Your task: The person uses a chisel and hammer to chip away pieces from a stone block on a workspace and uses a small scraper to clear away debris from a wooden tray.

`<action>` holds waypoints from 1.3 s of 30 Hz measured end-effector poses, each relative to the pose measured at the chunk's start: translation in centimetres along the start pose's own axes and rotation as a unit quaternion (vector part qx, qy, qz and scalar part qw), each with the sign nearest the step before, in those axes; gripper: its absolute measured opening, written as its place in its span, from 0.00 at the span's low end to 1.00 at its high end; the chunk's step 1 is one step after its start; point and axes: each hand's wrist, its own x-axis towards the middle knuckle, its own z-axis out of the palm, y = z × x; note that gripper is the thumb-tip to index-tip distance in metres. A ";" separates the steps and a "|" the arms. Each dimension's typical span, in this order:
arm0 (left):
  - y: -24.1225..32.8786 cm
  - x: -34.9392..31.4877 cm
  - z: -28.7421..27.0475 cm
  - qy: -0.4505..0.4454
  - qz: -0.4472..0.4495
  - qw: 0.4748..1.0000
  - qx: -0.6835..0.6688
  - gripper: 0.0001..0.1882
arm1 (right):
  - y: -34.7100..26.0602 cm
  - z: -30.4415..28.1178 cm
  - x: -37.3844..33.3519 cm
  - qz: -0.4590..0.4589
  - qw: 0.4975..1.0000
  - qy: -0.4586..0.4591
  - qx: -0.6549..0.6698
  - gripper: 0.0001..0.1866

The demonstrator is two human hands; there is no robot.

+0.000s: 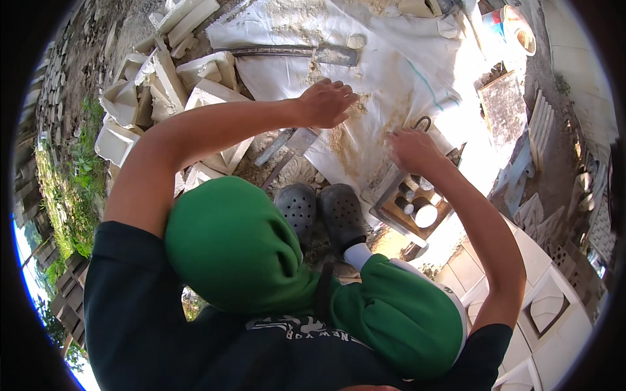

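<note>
Head view, two hands, one metal frame, two clogs

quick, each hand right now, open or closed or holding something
Left hand: over the crumpled white sheet; palm hidden, cannot tell.
Right hand: by the curved dark metal handle; grip hidden, cannot tell.

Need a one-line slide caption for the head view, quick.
Left hand over a dusty white sheet, right hand by a metal frame, dark clogs nearer the body.

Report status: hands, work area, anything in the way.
Left hand over white sheet, no object visible in it. Right hand at far end of metal frame, grip unclear. Metal bar lies on the sheet beyond the left hand.
</note>
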 end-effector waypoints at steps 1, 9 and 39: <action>-0.2 0.6 -1.4 -0.037 0.010 0.998 0.048 0.24 | 0.1 0.0 1.3 -0.045 0.999 0.024 -0.004 0.18; -4.9 -0.5 -5.8 -0.062 -0.047 0.979 0.188 0.19 | -2.2 1.1 12.4 -0.160 0.981 0.101 -0.033 0.11; 7.8 -23.0 1.6 0.261 -0.460 0.829 -0.180 0.18 | -14.4 11.3 13.3 -0.303 0.913 0.273 0.015 0.10</action>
